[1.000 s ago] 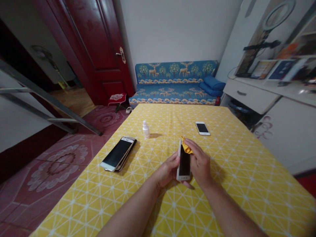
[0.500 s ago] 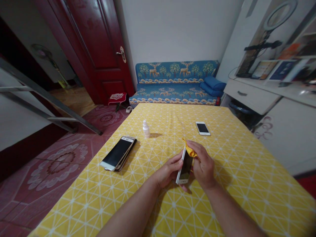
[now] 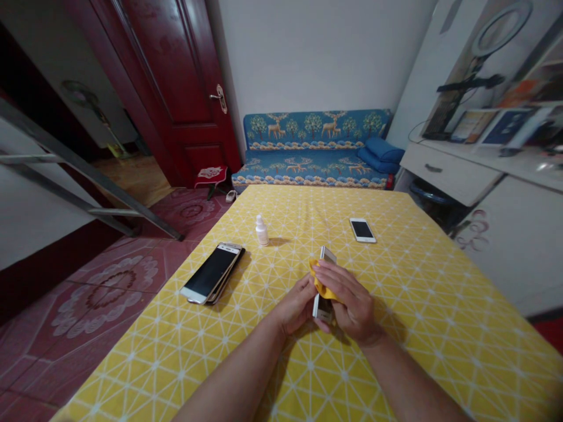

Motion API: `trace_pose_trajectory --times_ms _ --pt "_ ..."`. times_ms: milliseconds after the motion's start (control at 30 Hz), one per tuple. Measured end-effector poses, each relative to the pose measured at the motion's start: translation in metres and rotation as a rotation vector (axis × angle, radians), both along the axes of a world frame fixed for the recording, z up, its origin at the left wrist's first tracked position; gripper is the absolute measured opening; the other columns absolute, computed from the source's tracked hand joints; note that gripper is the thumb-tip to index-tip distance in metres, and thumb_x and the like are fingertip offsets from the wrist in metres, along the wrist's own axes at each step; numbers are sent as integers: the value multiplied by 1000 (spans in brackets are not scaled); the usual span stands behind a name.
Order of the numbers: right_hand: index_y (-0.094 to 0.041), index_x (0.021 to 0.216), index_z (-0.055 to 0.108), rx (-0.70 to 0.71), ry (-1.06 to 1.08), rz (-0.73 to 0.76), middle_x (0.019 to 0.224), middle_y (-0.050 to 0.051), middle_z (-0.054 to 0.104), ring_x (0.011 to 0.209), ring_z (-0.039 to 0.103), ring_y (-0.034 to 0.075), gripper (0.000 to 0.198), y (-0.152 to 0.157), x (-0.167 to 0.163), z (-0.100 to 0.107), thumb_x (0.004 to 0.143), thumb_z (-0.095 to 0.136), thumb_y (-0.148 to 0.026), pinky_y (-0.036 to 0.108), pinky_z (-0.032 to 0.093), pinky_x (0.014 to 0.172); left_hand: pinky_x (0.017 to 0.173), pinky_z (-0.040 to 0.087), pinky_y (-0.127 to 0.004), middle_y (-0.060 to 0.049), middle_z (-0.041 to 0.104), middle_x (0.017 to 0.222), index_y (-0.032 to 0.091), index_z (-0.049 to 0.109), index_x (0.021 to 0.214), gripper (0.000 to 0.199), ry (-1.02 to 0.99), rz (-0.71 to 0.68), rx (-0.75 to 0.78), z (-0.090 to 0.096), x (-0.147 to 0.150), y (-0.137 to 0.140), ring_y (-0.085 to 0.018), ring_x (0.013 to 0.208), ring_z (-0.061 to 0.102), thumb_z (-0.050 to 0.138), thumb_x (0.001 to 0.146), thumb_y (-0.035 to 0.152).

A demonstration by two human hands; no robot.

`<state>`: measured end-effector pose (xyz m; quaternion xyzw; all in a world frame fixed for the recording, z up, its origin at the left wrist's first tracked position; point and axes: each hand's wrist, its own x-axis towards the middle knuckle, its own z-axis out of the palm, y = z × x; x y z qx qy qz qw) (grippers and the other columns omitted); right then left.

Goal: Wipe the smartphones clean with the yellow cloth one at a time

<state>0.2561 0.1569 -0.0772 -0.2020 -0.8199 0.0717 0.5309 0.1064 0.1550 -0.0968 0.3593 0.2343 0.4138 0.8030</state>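
My left hand point(image 3: 299, 306) grips a white-edged smartphone point(image 3: 324, 310), tilted up on its side above the table. A folded yellow cloth point(image 3: 324, 288) is pinched in my right hand point(image 3: 349, 299), which presses it against the phone's long edge and covers the middle of the screen. Only the phone's top and bottom ends show. Left of my hands stands a small white spray bottle point(image 3: 262, 232). Farther left lies a stack of several phones point(image 3: 212, 274), a white one on top. Beyond my right hand a smaller white phone point(image 3: 363, 230) rests face up.
A yellow cloth with white lines point(image 3: 281, 375) covers the table. Behind it stands a blue patterned sofa point(image 3: 303, 158). White drawers point(image 3: 448, 170) are at the right; a metal ladder point(image 3: 109, 193) and a red door point(image 3: 176, 88) are at the left.
My right hand has slid the cloth from the phone's upper end down and left to its middle edge. The phone's top end now shows, and the phone has turned slightly.
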Motion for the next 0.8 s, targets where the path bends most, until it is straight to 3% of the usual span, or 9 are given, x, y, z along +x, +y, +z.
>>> trace_pose_trajectory --times_ms 100,200,400,600,700,800 --pt "-20 135 53 -1 0 24 131 11 61 129 51 28 61 -4 -3 1 80 43 3 53 50 101 42 49 -20 -7 68 80 14 59 107 60 37 12 -22 2 0 1 -16 58 65 60 78 66" --pt "-19 135 53 -14 -12 43 133 13 60 129 52 28 61 -5 -5 0 78 45 3 51 52 100 41 46 -19 -7 67 70 12 62 98 71 28 20 -85 4 0 1 -14 51 63 44 77 78" --pt "-16 130 57 25 -48 105 124 12 67 125 56 26 58 -7 -7 -2 76 47 2 48 54 99 39 43 -22 -10 63 55 8 64 77 86 -15 43 -247 3 -2 2 -15 43 59 19 80 82" --pt "-16 126 59 30 -130 138 122 11 68 123 58 23 53 -10 -10 -1 76 48 -2 43 53 100 66 55 -30 -22 71 80 -1 67 100 99 -141 86 -349 14 -6 3 -24 74 70 18 79 83" --pt "-17 128 58 42 -146 93 123 11 67 124 57 23 54 -8 -9 -2 78 47 -2 45 51 102 50 51 -23 -14 68 64 2 68 92 86 -88 132 -317 13 -6 3 -17 54 65 26 85 77" --pt "-19 133 55 28 -122 -5 129 11 64 127 54 23 58 -4 -7 -3 80 44 1 47 49 104 32 37 -18 -5 62 53 7 67 90 72 -18 175 -209 7 -2 3 -12 37 54 36 87 72"
